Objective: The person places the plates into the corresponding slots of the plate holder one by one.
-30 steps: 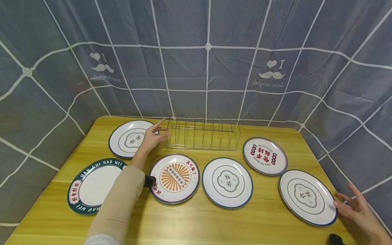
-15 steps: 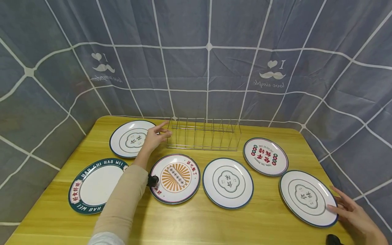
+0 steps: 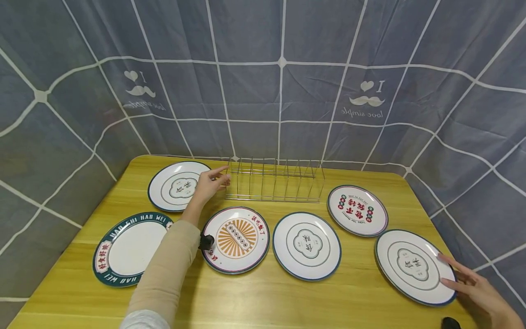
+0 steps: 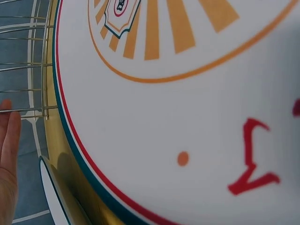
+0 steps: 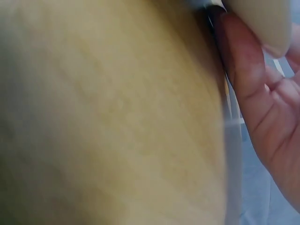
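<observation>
At the back of the table stands a wire dish rack [image 3: 273,183]. My left hand [image 3: 207,185] holds its left end between thumb and fingers; the left wrist view shows fingertips [image 4: 10,119] at a wire. At the far right lies a white plate [image 3: 412,265] with a blue rim and a flower-shaped emblem. My right hand [image 3: 476,288] grips that plate's right edge, thumb over the top and an index finger on the rim. The right wrist view is blurred; there the thumb [image 5: 243,56] shows at the plate's edge [image 5: 262,23].
A plate with a sunburst [image 3: 236,240] and a blue-rimmed plate [image 3: 307,246] lie in front of the rack. Red lettering marks a plate [image 3: 357,210] at right. A plate [image 3: 170,185] and a green-rimmed oval platter [image 3: 129,249] lie left. Grey curtain [image 3: 255,91] surrounds the table.
My right hand has moved left from beside the plate and taken hold of its right edge. The left hand stays at the rack's end, with its fingers drawn slightly closer together.
</observation>
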The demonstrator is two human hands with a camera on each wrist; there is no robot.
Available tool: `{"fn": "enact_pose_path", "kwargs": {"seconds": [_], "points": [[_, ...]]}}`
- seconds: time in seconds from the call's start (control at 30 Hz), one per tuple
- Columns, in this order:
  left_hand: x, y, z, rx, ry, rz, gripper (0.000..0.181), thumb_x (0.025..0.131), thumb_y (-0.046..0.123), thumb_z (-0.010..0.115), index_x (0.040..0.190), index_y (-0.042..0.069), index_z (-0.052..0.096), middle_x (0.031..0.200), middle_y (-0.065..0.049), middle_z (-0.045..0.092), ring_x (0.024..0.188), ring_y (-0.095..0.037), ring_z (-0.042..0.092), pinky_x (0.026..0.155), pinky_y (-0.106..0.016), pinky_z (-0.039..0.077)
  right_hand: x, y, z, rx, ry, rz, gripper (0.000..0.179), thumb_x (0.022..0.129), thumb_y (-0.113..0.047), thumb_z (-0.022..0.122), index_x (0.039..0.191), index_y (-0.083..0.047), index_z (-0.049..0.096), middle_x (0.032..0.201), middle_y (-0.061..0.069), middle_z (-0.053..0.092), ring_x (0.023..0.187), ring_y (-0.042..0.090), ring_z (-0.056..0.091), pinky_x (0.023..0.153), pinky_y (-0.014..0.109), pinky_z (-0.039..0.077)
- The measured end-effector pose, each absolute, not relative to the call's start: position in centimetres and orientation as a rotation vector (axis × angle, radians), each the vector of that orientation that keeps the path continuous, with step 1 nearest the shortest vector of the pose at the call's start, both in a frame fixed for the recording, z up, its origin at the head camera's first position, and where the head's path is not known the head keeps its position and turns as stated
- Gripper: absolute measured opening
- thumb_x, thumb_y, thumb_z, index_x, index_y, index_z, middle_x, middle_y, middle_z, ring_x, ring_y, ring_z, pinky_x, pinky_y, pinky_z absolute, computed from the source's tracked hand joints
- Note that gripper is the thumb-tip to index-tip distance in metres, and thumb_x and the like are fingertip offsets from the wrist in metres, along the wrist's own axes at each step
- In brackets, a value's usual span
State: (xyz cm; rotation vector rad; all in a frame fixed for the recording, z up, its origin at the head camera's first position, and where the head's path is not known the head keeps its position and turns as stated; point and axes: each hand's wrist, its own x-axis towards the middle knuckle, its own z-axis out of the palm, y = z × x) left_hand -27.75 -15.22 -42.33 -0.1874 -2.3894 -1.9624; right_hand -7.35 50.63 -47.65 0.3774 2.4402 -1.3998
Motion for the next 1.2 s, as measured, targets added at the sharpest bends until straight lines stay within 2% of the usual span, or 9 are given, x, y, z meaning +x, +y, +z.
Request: {"fn": "enact_pose_path", "kwargs": {"seconds": [0.07, 0.1, 0.13, 0.33, 0.57, 0.7, 0.83, 0.93, 1.2], "points": [[-27.7, -15.2, -42.3, -0.192, -2.388, -1.968, 0.04, 0.09, 0.019, 0.06, 0.128, 0.008, 0.054, 0.098, -0.027, 0.059, 0.092, -0.039, 0.06, 0.079, -0.043, 0.052, -7.1, 50.6, -47.8, 0.324, 2.382, -1.513, 0.062, 0.091, -0.018, 0.057, 0.134, -0.05, 0.026, 0.12, -0.037, 0.031, 0.085, -0.016, 0.048, 0.069, 0.021, 0.05], [-27.7, -15.3, -42.3, -0.195, -2.385, -1.976, 0.04, 0.09, 0.019, 0.06, 0.128, 0.008, 0.053, 0.099, -0.028, 0.059, 0.093, -0.041, 0.06, 0.08, -0.044, 0.051, -7.0, 50.6, -47.8, 0.299, 2.353, -1.577, 0.061, 0.092, -0.014, 0.056, 0.135, -0.048, 0.028, 0.108, -0.041, 0.034, 0.086, -0.012, 0.051, 0.069, 0.021, 0.051], [-27.7, -15.3, -42.3, -0.198, -2.384, -1.979, 0.041, 0.09, 0.019, 0.06, 0.128, 0.008, 0.053, 0.099, -0.029, 0.058, 0.093, -0.042, 0.059, 0.08, -0.045, 0.051, -6.9, 50.6, -47.9, 0.267, 2.32, -1.636, 0.062, 0.093, -0.009, 0.053, 0.137, -0.044, 0.028, 0.106, -0.041, 0.036, 0.088, -0.012, 0.052, 0.07, 0.021, 0.051], [-27.8, -15.3, -42.3, -0.192, -2.391, -1.976, 0.042, 0.09, 0.022, 0.06, 0.128, 0.008, 0.053, 0.098, -0.028, 0.059, 0.092, -0.04, 0.06, 0.079, -0.042, 0.052, -6.3, 50.6, -48.2, 0.09, 2.163, -1.861, 0.06, 0.096, -0.002, 0.042, 0.141, -0.039, 0.027, 0.135, -0.027, 0.01, 0.096, -0.012, 0.049, 0.073, 0.018, 0.049], [-27.8, -15.2, -42.5, -0.18, -2.392, -1.976, 0.041, 0.09, 0.021, 0.059, 0.128, 0.006, 0.054, 0.095, -0.027, 0.06, 0.087, -0.035, 0.062, 0.077, -0.041, 0.053, -5.8, 50.5, -47.9, -0.155, 1.816, -2.258, 0.062, 0.095, 0.012, 0.031, 0.138, -0.032, 0.038, 0.12, -0.022, 0.047, 0.092, 0.014, 0.062, 0.068, 0.032, 0.054], [-27.8, -15.3, -42.3, -0.176, -2.377, -2.015, 0.041, 0.09, 0.02, 0.059, 0.128, 0.006, 0.053, 0.097, -0.03, 0.058, 0.09, -0.039, 0.06, 0.079, -0.043, 0.052, -5.6, 50.2, -47.2, -0.205, 1.807, -2.362, 0.066, 0.092, 0.017, 0.029, 0.137, -0.03, 0.041, 0.09, -0.009, 0.061, 0.061, 0.012, 0.055, 0.05, 0.026, 0.048], [-27.0, -15.2, -41.1, -0.176, -2.363, -2.068, 0.04, 0.091, 0.013, 0.057, 0.129, 0.002, 0.051, 0.1, -0.036, 0.054, 0.095, -0.048, 0.055, 0.083, -0.049, 0.048, -5.9, 49.9, -45.9, -0.173, 1.904, -2.454, 0.064, 0.09, 0.019, 0.034, 0.134, -0.026, 0.047, 0.071, 0.0, 0.065, 0.053, 0.012, 0.054, 0.045, 0.023, 0.046], [-26.4, -15.0, -40.3, -0.174, -2.365, -2.077, 0.04, 0.092, 0.009, 0.055, 0.13, -0.001, 0.048, 0.101, -0.038, 0.052, 0.097, -0.051, 0.053, 0.085, -0.052, 0.046, -6.7, 49.6, -44.5, -0.198, 1.926, -2.559, 0.063, 0.087, 0.022, 0.038, 0.133, -0.02, 0.048, 0.087, 0.007, 0.068, 0.07, 0.017, 0.065, 0.055, 0.025, 0.053], [-27.8, -15.3, -42.2, -0.195, -2.346, -2.064, 0.04, 0.09, 0.014, 0.058, 0.128, 0.002, 0.052, 0.095, -0.031, 0.057, 0.09, -0.043, 0.058, 0.081, -0.049, 0.049, -12.0, 55.0, -47.2, -0.396, 2.051, -2.65, 0.068, 0.083, 0.029, 0.035, 0.142, -0.004, 0.03, 0.103, 0.006, 0.064, 0.075, 0.018, 0.067, 0.049, 0.026, 0.053]]}}
